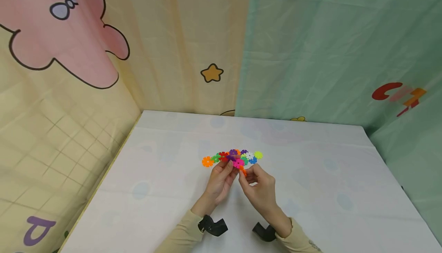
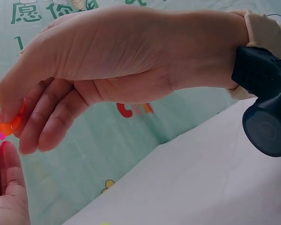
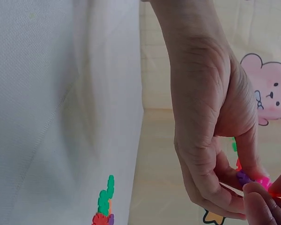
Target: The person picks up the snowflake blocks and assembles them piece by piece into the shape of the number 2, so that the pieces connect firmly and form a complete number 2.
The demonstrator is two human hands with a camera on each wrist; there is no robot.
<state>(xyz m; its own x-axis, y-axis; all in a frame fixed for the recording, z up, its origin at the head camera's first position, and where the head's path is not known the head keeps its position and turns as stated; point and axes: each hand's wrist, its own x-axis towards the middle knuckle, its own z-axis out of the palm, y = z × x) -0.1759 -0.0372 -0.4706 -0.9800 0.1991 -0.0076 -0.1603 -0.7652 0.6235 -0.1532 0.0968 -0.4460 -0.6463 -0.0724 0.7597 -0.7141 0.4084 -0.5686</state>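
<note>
Black wrist cameras [image 1: 213,226] and beige cloth sleeves [image 1: 181,233] sit around six o'clock. Left hand [image 1: 219,182] clamps thumb and fingers on a cluster [image 1: 238,163] of thin, notched, flower-shaped discs, just below center toward six; its colors run from orange at nine to yellow at three. Right hand [image 1: 260,188] pinches an orange disc [image 1: 243,170] at the cluster's five-o'clock edge. Fingers hide part of the cluster. Around: a printed pink bear [image 1: 69,27] at ten, star [image 1: 212,73] at twelve, creased green cloth [image 1: 328,53] at two, white table [image 1: 310,191] beneath.
</note>
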